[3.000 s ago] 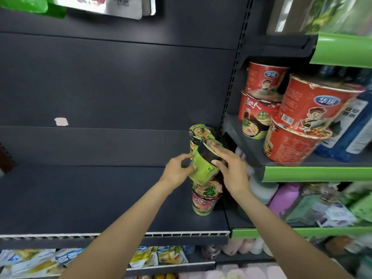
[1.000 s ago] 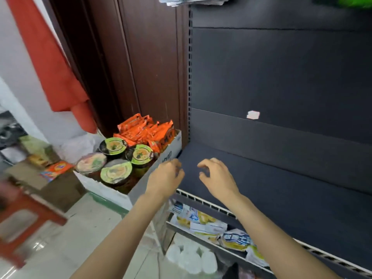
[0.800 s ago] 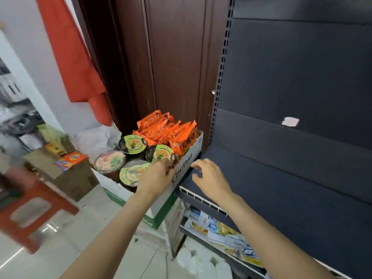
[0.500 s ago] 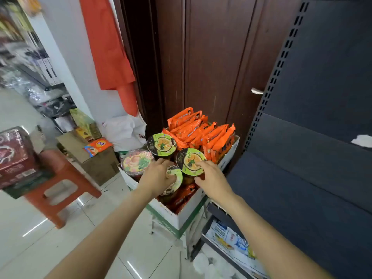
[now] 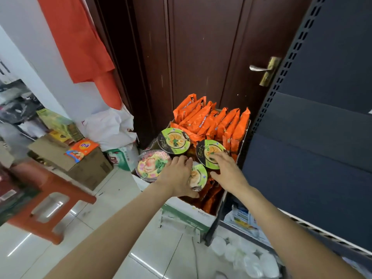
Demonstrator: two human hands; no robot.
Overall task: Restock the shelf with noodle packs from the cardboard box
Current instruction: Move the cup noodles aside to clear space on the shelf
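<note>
Beside a dark wooden door (image 5: 201, 57), both hands have swung from shelf (image 5: 314, 158) to cardboard box (image 5: 191, 210): left hand (image 5: 177, 178) curls around a green-lidded noodle cup (image 5: 198, 177), right hand (image 5: 226, 170) rests spread on another (image 5: 210, 153), starting the next pickup.

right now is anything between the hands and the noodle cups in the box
Nothing visible. The left hand already grips the nearest green-lid cup, and the right hand rests on the cup behind it.
</note>
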